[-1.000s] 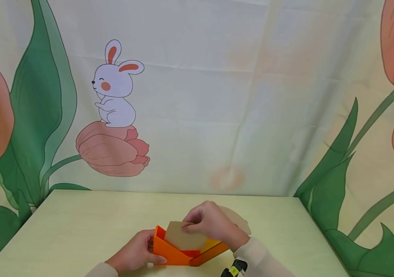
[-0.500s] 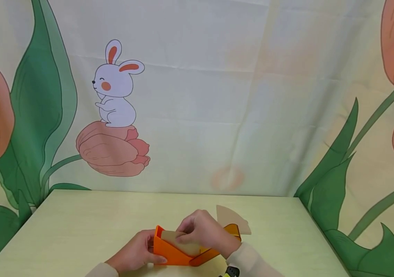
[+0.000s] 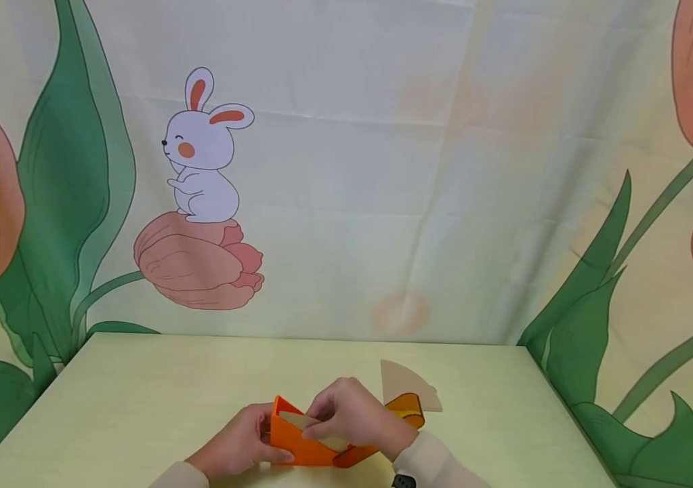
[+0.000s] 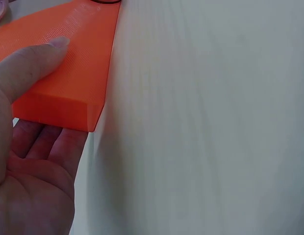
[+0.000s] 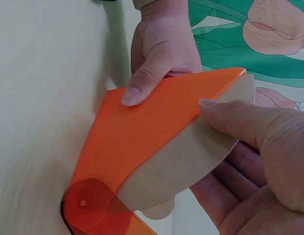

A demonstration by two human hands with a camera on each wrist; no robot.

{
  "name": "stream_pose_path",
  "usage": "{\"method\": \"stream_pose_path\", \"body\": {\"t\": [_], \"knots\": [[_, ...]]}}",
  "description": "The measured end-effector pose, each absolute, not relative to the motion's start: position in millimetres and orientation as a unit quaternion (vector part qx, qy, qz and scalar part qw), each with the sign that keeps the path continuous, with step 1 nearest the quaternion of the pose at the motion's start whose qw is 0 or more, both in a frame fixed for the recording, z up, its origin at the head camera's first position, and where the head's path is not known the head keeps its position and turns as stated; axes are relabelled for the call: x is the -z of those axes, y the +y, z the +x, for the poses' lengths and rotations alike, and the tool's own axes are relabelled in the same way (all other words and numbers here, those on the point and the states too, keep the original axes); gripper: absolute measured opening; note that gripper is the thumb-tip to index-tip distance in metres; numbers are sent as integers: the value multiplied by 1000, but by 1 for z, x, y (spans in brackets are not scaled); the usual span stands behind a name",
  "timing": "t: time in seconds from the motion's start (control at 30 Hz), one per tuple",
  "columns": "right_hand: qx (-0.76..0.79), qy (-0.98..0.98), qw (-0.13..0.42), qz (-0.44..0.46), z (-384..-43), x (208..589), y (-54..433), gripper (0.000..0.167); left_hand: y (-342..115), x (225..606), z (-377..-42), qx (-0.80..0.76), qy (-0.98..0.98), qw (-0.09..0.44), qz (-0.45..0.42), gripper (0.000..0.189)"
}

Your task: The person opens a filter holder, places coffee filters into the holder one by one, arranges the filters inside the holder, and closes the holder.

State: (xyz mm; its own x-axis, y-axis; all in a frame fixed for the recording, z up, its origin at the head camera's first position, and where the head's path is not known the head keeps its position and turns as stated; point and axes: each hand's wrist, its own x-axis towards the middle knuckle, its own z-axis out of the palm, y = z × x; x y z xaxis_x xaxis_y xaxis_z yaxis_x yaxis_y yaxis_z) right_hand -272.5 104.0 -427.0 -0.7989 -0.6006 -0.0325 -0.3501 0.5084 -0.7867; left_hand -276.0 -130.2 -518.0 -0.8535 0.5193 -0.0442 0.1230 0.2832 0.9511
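Note:
My left hand (image 3: 239, 440) grips the closed end of an orange filter case (image 3: 300, 444), thumb on its side and fingers round the back, as the left wrist view shows. Brown fan-shaped paper coffee filters (image 5: 176, 156) sit mostly inside, their curved edge standing out past the slanted opening. In the right wrist view my right hand (image 5: 269, 161) pinches that edge, thumb on the near face and fingers behind. The case's see-through amber lid (image 3: 410, 409) is swung back on its hinge (image 5: 83, 203) to the right, partly behind my right hand.
Another brown fan-shaped filter (image 3: 406, 385) lies flat on the pale table (image 3: 169, 386), just behind the lid. A cloth backdrop (image 3: 346, 169) printed with tulips and a rabbit hangs at the table's far edge.
My right hand has moved down and left, and the filters have sunk deeper into the case. The lid and the filter on the table have come into fuller view. My left hand stays put.

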Motion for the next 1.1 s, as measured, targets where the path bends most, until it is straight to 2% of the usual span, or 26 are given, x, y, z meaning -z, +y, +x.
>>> {"method": "stream_pose_path", "body": {"t": [0.2,0.63,0.9,1.1], "knots": [[399,859,162,-277,-271,430,100,4,-130,517,-275,-559,784,173,208,49],[357,870,136,-313,-271,432,100,7,-130,518,-277,-561,782,166,215,48],[396,862,151,-279,-270,416,107,12,-129,517,-276,-555,787,165,211,48],[399,859,152,-282,-270,416,109,7,-130,519,-275,-558,786,165,208,48]]}}
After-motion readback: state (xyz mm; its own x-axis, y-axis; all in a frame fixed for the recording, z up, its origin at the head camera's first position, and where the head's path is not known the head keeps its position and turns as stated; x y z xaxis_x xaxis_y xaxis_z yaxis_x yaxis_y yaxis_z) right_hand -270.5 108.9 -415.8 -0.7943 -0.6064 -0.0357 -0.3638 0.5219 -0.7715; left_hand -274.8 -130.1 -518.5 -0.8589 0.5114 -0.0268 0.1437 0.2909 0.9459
